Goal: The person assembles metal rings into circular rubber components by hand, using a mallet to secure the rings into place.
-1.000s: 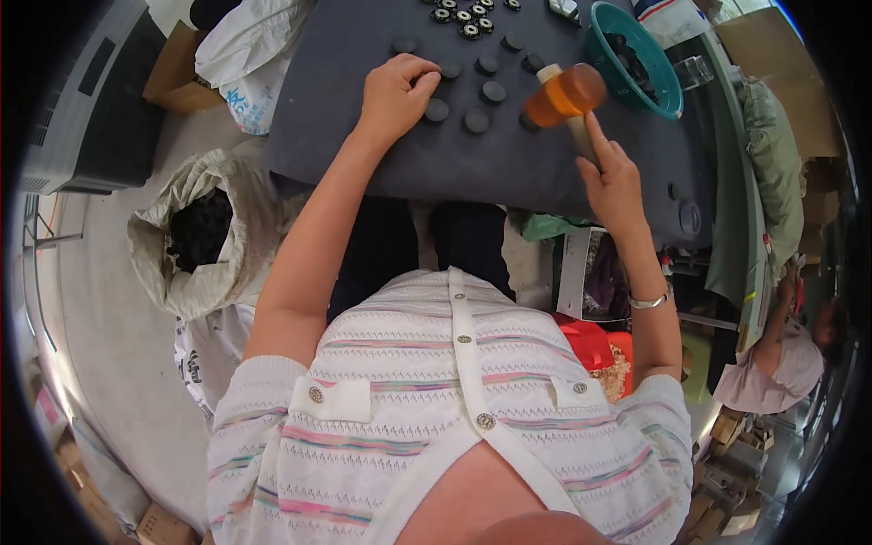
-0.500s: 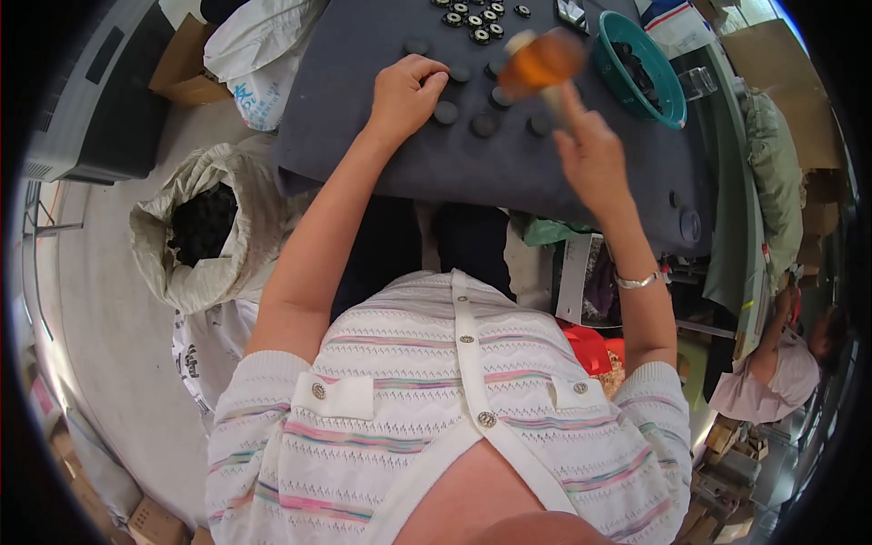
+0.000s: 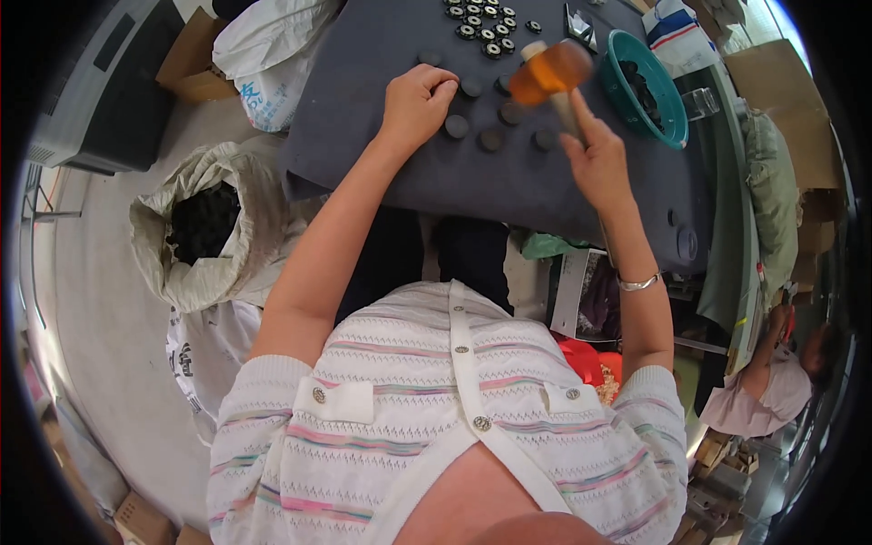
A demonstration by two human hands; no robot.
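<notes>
My right hand (image 3: 599,163) grips a mallet (image 3: 552,71) by its pale handle; its amber-orange head is held over the dark cloth-covered table (image 3: 381,36). On the cloth beneath and around the mallet lie several black discs (image 3: 491,139), set apart from each other. My left hand (image 3: 416,107) rests among them with thumb and forefinger pressed together, beside another black disc (image 3: 470,86). Whether something small sits in that pinch is hidden. Farther back, several black round pieces with metallic centres (image 3: 490,49) are grouped together.
A teal basin (image 3: 674,138) with black pieces stands at the table's right, next to a clear glass (image 3: 699,104). On the floor at left is an open woven sack (image 3: 150,213) of dark pieces. Another person (image 3: 763,391) is at far right.
The whole view has shifted a little, so the table's things sit lower in it. The mallet is less blurred and stays raised. My left hand keeps its pinch among the discs.
</notes>
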